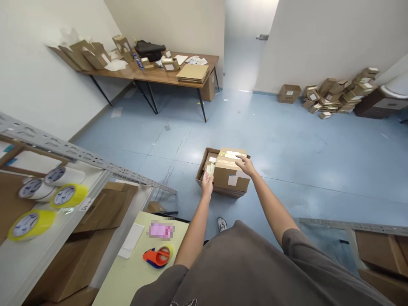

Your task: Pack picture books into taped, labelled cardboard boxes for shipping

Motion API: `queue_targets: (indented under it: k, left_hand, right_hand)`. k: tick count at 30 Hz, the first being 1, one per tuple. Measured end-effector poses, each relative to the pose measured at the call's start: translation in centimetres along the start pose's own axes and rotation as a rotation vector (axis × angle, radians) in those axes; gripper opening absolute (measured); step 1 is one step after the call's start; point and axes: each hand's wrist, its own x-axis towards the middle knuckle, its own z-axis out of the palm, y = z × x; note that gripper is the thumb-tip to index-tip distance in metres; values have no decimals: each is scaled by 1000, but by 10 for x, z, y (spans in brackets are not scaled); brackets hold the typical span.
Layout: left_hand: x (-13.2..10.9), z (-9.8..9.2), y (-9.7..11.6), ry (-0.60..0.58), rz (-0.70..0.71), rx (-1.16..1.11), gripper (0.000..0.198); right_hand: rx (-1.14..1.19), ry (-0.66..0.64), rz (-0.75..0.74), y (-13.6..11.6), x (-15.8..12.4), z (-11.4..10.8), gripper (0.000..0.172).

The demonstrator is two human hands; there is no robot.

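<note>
Head view: right hand (246,165) fingers spread over taped box (222,177), gripping nothing visible; left hand (207,183) beside it, grip unclear; open carton (202,165) below fingers.

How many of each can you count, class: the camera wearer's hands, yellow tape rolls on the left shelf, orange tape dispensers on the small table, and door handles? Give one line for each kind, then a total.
Left hand and right hand: 2
Yellow tape rolls: 2
Orange tape dispenser: 1
Door handle: 1
Total: 6
</note>
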Motion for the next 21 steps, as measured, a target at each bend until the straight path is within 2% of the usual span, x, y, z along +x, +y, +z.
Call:
queue_targets:
  k: [2,5,8,10,12,15,18,21]
  left_hand:
    - [1,-21,18,134,20,-57,72]
    - [-7,-62,41,264,101,-72,64]
    - [-31,-112,54,394,180,-46,61]
    - [-58,-150,55,486,211,-38,61]
    - [-94,-189,51,592,226,-38,59]
    - [-162,-248,36,772,232,-38,54]
    - [-240,-301,12,951,207,-50,51]
    - [-319,-345,-17,1089,167,-89,53]
  right_hand:
    - [-27,-22,-75,-26,3,17,54]
    - [-52,-97,-184,-71,6,53,57]
    - [-47,-217,-296,-113,3,106,57]
    - [-29,-319,-360,-138,-6,149,57]
    - [-2,-429,-421,-162,-22,197,56]
    - [47,-587,-502,-194,-62,273,54]
    - [82,-740,-552,-223,-120,345,54]
    - [106,-865,-591,-246,-192,404,56]
